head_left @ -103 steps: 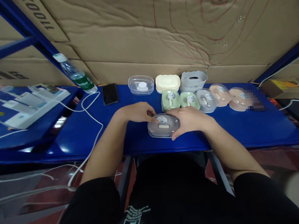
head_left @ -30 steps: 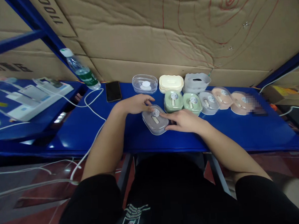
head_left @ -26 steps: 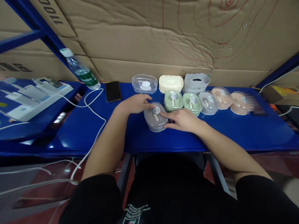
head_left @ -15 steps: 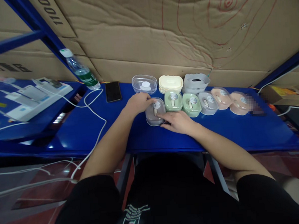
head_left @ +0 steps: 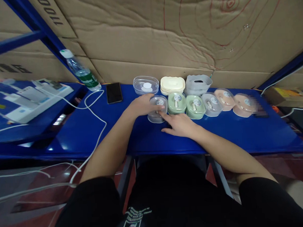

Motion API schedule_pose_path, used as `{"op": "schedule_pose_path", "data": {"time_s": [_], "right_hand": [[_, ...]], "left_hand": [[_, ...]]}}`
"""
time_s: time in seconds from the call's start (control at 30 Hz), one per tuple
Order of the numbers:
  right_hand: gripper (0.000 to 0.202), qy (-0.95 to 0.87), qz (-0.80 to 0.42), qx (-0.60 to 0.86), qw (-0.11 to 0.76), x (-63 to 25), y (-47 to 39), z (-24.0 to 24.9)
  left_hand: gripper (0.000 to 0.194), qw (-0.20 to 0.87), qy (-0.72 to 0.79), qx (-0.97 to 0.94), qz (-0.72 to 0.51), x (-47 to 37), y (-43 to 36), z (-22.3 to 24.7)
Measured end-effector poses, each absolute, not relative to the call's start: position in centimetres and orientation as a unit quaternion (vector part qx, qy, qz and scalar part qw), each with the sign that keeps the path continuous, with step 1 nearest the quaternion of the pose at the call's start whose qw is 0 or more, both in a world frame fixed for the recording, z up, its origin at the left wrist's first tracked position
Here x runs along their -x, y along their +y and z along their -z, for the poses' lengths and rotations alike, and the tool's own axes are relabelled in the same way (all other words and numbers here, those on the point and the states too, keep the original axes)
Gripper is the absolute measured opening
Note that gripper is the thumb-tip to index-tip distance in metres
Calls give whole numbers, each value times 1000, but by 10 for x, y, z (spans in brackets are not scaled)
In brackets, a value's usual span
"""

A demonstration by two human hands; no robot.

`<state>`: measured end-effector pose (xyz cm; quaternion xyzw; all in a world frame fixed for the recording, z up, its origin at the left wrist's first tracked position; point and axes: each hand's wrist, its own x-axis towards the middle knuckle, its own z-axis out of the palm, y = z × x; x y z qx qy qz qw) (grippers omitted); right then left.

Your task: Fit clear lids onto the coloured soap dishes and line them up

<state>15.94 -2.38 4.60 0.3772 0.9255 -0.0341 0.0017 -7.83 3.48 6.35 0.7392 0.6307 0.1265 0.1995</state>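
A grey plastic box with a clear lid (head_left: 155,118) stands at the left end of the front row, a round sticker on its top. My left hand (head_left: 141,106) grips it from the left, the thumb lying across the lid and the other fingers partly hidden at the far side. My right hand (head_left: 180,125) is open at the box's right front, index finger stretched out to touch it and thumb apart. Right of the box are a green lidded box (head_left: 177,107) and another green lidded box (head_left: 195,112).
A purple-grey box (head_left: 212,108) and two peach boxes (head_left: 224,103) continue the row rightwards. Behind stand clear lids (head_left: 146,80), cream trays (head_left: 172,86) and grey trays (head_left: 198,86). A phone (head_left: 114,92), water bottle (head_left: 84,74) and white cable (head_left: 97,120) lie left.
The grey box has shifted slightly away from me, closer in line with the row. My left thumb has moved further across its lid, and the nearest green box has shifted slightly right.
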Motion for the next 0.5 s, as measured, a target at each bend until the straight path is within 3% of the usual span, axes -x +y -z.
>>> {"op": "schedule_pose_path", "data": {"time_s": [0.13,0.23,0.4,0.5], "right_hand": [[81,928,60,-365,-43,-165,-18,-43],[69,926,74,-347,-130,-174,-13,-41],[47,903,55,-320,-281,-196,3,-49],[45,885,35,-350,-306,-208,24,-62]], "left_hand": [[71,178,629,-746,-125,76,34,-63],[61,157,638,-745,-120,75,33,-62],[67,149,649,-736,-119,72,32,-61],[73,155,651,-734,-112,69,32,-58]]}}
